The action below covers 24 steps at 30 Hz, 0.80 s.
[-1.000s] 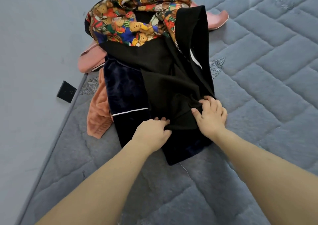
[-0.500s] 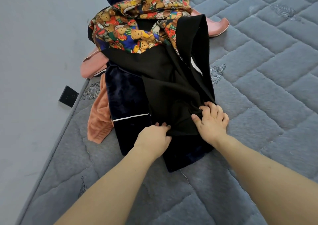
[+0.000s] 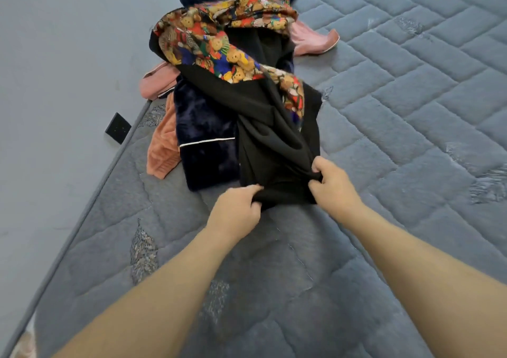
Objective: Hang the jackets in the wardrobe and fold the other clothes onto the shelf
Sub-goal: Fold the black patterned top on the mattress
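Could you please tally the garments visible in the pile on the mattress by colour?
Black garment, gripped by left hand and right hand: 1
Teddy-bear print: 1
Navy velvet: at least 1
Pink: at least 1
Orange: 1
Total: at least 5

Just one view here, a wide-angle camera on the person's head, tilted forward and down over the mattress. Both forearms reach in from the bottom edge, so it's close, with the clothes pile just past the hands. The wall fills the left side.
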Available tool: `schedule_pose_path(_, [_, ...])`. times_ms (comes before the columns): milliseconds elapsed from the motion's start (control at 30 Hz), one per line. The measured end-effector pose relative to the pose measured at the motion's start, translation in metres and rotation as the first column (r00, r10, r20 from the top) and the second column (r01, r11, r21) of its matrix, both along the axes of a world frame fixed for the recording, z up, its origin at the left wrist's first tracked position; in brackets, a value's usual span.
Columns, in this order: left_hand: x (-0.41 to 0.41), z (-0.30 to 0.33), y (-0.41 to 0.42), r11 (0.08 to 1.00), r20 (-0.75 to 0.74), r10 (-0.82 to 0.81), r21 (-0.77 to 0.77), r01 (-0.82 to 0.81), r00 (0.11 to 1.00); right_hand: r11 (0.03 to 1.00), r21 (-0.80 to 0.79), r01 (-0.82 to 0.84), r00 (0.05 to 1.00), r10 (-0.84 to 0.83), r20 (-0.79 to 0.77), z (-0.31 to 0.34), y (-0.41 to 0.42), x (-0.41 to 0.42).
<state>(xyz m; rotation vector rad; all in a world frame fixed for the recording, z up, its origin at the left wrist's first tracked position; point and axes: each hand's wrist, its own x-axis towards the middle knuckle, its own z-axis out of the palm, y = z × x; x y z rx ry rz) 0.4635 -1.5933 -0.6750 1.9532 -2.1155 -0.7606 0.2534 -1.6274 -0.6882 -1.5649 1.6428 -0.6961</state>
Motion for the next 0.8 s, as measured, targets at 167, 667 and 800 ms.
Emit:
schedule_pose_path(167, [-0.037, 0.029, 0.078, 0.921, 0.046, -0.219, 0.340, 0.191, 0.975, 0.923, 0.332, -0.195, 0.941, 0.272, -0.203, 0.021, 0.086, -0.052])
schedule_pose_path(667, [-0.163, 0.078, 0.142, 0.907, 0.188, -0.381, 0.267, 0.327, 0.905, 0.698, 0.659, 0.281, 0.706, 0.315, -0.634, 0.074, 0.235, -0.228])
schedule_pose_path(800, [-0.157, 0.054, 0.137, 0.854, 0.410, -0.520, 0.251, 0.456, 0.749, 0.684, 0.634, 0.360, 0.805, 0.116, -0.581, 0.052, 0.238, -0.207])
